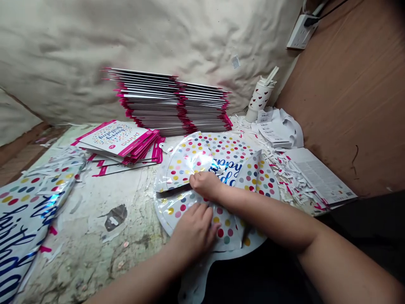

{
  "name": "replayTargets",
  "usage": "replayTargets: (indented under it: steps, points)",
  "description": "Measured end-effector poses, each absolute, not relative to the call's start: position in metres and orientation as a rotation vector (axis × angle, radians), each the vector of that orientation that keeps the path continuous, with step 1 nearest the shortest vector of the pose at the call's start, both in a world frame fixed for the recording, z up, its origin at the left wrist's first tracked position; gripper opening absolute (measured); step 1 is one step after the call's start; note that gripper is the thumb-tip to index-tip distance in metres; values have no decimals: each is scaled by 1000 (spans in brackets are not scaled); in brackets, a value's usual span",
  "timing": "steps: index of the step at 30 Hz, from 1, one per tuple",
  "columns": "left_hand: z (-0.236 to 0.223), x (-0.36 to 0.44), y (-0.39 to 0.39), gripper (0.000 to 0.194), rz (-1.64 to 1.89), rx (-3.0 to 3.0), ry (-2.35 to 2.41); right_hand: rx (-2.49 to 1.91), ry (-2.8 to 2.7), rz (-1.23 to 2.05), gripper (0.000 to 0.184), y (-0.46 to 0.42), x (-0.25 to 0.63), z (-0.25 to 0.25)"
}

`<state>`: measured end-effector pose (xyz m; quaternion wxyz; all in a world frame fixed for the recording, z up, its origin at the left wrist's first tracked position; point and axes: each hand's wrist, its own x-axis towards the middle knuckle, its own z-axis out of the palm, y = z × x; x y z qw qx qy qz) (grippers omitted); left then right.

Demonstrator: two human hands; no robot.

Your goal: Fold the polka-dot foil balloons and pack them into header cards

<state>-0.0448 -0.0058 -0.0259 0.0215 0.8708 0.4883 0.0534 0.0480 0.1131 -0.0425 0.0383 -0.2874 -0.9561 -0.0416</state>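
Observation:
A round foil balloon (221, 147), white with coloured dots and blue lettering, lies flat in front of me. Part of it is folded over, and a dark gap shows along the fold on its left. My right hand (205, 185) is closed on the folded edge near the balloon's middle. Below it, my left hand (195, 228) rests on the lower part of the foil, fingers lying against it and thumb apart. A pale tail of the balloon (196, 278) hangs down at the table's front edge.
Stacked pink-edged card packs (177, 105) stand at the back. More packs (117, 139) lie left of them. Foil balloons (31, 211) cover the left side. A heart-patterned tumbler (260, 97), label strips (278, 126), paper scraps (291, 177) and a printed sheet (325, 177) are right.

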Motion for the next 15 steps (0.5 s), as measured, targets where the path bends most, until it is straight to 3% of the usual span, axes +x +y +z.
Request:
replayTargets:
  steps: [3,10,15]
  points:
    - [-44,-35,-17,65,146,2634,1437,-886,-2906,-128,25,112,81,-43]
    - [-48,-90,-19,61,3,2681,1298,-545,-2598,-103,28,87,222,-48]
    - [-37,-103,12,68,182,2277,1878,-412,-2737,-33,28,65,256,-50]
